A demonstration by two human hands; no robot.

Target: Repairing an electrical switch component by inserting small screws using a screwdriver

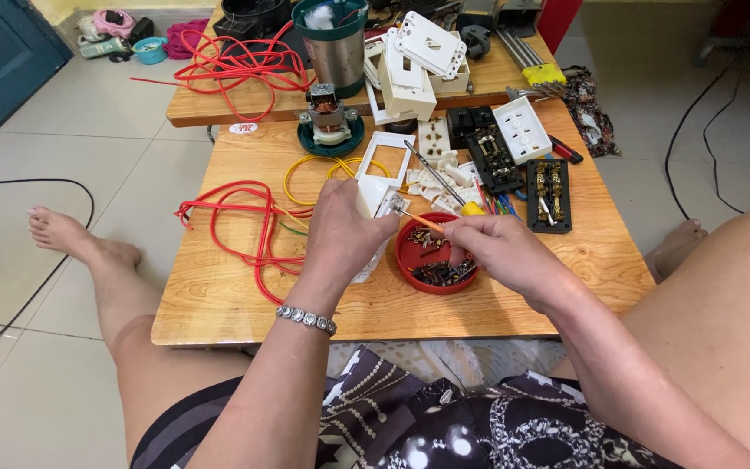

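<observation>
My left hand [345, 230] grips a white switch part [375, 198] upright over the low wooden table [219, 304]. My right hand [501, 250] holds a small orange-handled screwdriver [418, 220] whose tip points left into that white part. Directly under my right hand sits a red round dish [414, 256] with several small dark screws. A silver bracelet [305, 319] circles my left wrist.
Red wire [236, 221] and yellow wire [305, 169] coil left of the hands. White socket plates [523, 128], black switch modules [549, 193], a long screwdriver [440, 182] and a small motor [330, 122] lie beyond. A second table carries a metal canister [336, 48]. My bare left foot [62, 233] rests on the tiled floor.
</observation>
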